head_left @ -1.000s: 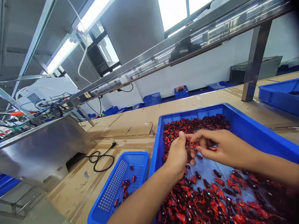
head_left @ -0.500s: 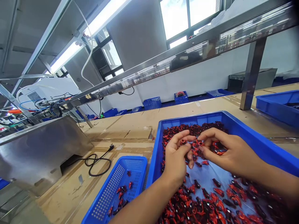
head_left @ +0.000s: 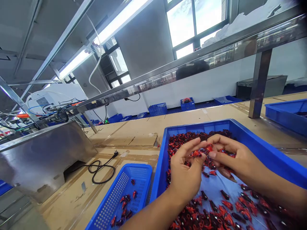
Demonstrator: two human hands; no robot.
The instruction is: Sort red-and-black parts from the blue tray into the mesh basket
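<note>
A large blue tray [head_left: 261, 150] in front of me holds several small red and black parts [head_left: 216, 210]. Both hands meet over its far half. My left hand [head_left: 185, 172] pinches a small red part [head_left: 196, 154] between thumb and forefinger. My right hand [head_left: 231, 156] curls over several red and black parts [head_left: 224, 152], fingertips against those of my left hand. A small perforated blue basket [head_left: 124, 195] stands left of the tray, with a few of the same parts in it [head_left: 124, 201].
Cardboard [head_left: 134, 134] covers the bench. A black cable with a plug [head_left: 100, 166] lies by a steel machine housing [head_left: 43, 156] at the left. A steel shelf rail [head_left: 192, 64] and its post [head_left: 259, 83] cross above. Another blue tray [head_left: 287, 115] sits far right.
Both hands have shifted slightly toward me and closed together over the parts. The view has tilted up a little, so the trays sit lower in the frame.
</note>
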